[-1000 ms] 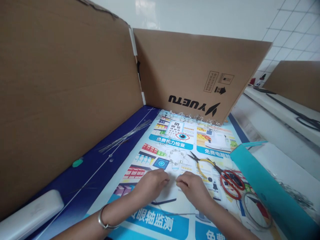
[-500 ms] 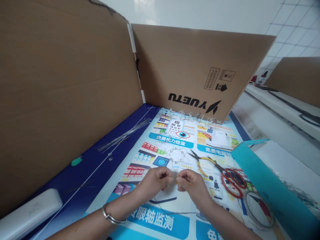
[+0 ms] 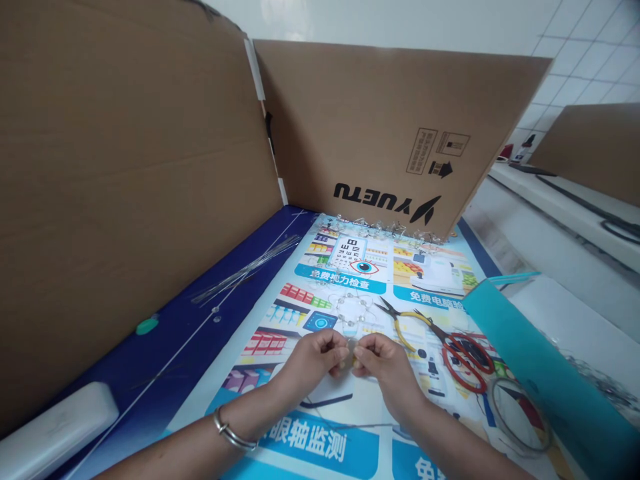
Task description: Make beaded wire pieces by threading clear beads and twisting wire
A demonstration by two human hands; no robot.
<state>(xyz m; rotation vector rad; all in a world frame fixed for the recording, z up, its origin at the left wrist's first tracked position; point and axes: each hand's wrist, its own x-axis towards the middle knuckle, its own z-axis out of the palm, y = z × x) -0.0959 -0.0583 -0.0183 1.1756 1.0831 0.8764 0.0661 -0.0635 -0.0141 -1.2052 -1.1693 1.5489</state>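
Note:
My left hand (image 3: pixel 319 355) and my right hand (image 3: pixel 384 363) meet fingertip to fingertip above the printed sheet, both closed in a pinch. Between them shows a small pale glint, too small to name. Thin wire-like lines run below the hands, faint against the print. Just beyond my fingers lies a ring of clear beads (image 3: pixel 351 309) on fine wire. To the right of it rest yellow-handled pliers (image 3: pixel 407 327), and red-handled scissors (image 3: pixel 465 363) lie nearer my right forearm.
Cardboard panels (image 3: pixel 390 107) wall the left and back. Clear beaded pieces (image 3: pixel 395 232) line the back panel's foot. A bundle of straight wires (image 3: pixel 245 270) and a white case (image 3: pixel 63 427) lie left. At right are a wire coil (image 3: pixel 520 413) and a teal box (image 3: pixel 530 360) holding small wire pieces.
My two hands have drawn slightly closer together, fingers still pinched. The camera view has shifted a little; the tools and beaded ring lie as before.

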